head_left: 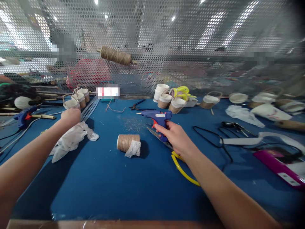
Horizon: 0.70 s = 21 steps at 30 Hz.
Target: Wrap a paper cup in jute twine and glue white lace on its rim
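My right hand (177,136) grips a blue hot glue gun (157,115) by its handle, nozzle pointing left. Scissors with yellow handles (184,171) lie under that hand, blades partly hidden. My left hand (71,117) is curled at the near side of a small twine-wrapped cup (71,104) with a loop handle; its fingertips are hidden, so I cannot tell whether it holds the cup. Crumpled white lace fabric (70,141) lies below that wrist. Between my hands, a twine-wrapped cylinder (126,142) rests on its side, a lace piece (133,149) around its right end.
Small cups (177,105) stand along the back, near a perforated metal screen (147,31) bearing a twine spool (116,55). Pliers (137,104) lie at the middle back. Another glue gun (25,117) is at left; a purple power strip (276,167) and black cords are at right.
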{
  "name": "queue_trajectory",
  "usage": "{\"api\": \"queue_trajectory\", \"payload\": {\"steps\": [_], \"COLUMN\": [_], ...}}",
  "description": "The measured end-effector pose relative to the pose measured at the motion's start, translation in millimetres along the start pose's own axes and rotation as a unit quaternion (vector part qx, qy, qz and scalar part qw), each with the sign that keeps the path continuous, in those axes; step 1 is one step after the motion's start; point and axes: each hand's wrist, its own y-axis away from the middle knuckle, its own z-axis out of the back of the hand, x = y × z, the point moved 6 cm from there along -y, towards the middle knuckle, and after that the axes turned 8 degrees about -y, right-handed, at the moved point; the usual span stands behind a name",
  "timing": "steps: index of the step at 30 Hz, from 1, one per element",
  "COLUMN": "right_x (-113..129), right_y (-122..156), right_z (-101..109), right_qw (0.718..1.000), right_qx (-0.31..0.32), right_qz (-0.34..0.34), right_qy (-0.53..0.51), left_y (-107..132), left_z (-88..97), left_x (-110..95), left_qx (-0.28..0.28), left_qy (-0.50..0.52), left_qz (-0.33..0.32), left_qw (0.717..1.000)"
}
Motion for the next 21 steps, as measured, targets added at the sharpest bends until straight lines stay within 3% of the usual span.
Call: {"api": "queue_trajectory", "payload": {"steps": [4,11,14,17,21], "right_x": [-13.3,-31.4,-31.7,-26.7,-11.5], "right_y": [-32.7,-65.6,-70.9,-74.0,-66.2], "right_z": [12.4,11.0,9.5,7.2,4.3], "right_qw": [0.998,0.976,0.954,0.924,0.881], "right_qx": [-0.019,0.013,0.011,0.006,-0.01], "right_qz": [-0.039,-0.094,-0.1,-0.091,-0.053], "right_qy": [0.053,0.195,0.283,0.372,0.469], "left_y": [6.4,46.6,47.6,35.6,26.3], "left_z": [-0.2,-20.9,-7.1,12.4,10.5], "left_x": [-3.0,-25.9,-18.6,-2.3,7.3], "left_qx": [0.045,0.1,0.11,0.094,0.108], "left_qy": [-0.169,-0.275,-0.278,-0.294,-0.29], "left_qz": [0.062,0.024,0.024,0.077,0.118], "left_qw": [0.983,0.956,0.954,0.948,0.943]}}
